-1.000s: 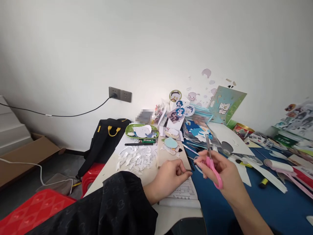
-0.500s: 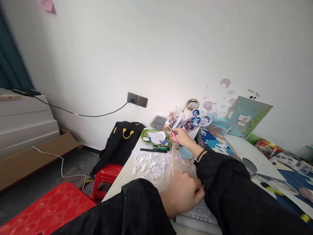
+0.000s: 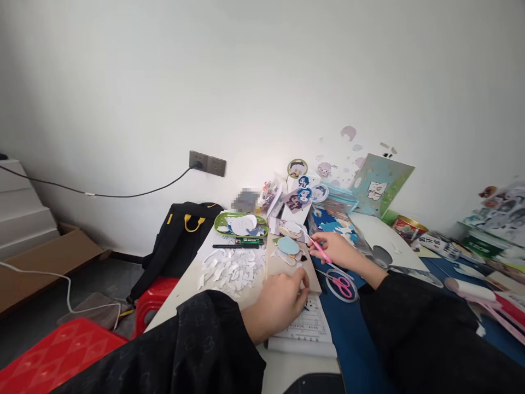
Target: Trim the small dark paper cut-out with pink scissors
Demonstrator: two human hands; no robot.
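Observation:
My right hand [image 3: 330,250] is closed round a slim pink tool [image 3: 321,251] with a thin pale end pointing up and left; its exact kind is unclear. Just below lie scissors with pink handles [image 3: 341,285], over a roll of pale tape [image 3: 353,297]. My left hand [image 3: 283,301] rests with curled fingers on an open printed book [image 3: 314,323]. A thin dark bit shows by its thumb; the rest of its grip is hidden. Ahead of it, paper cut-outs with a light blue oval [image 3: 288,246] on top lie on a beige board [image 3: 276,266].
White paper scraps [image 3: 233,271] spread left of the board, below a black pen [image 3: 235,246] and a green tray [image 3: 219,223] of cut-outs. A black backpack [image 3: 174,241] leans by a red stool [image 3: 153,298]. A blue mat [image 3: 348,339] covers the right side.
My right hand has come back from beside the green tray toward the right, with the pink tool still in it. The view has turned right, showing the scissors and tape.

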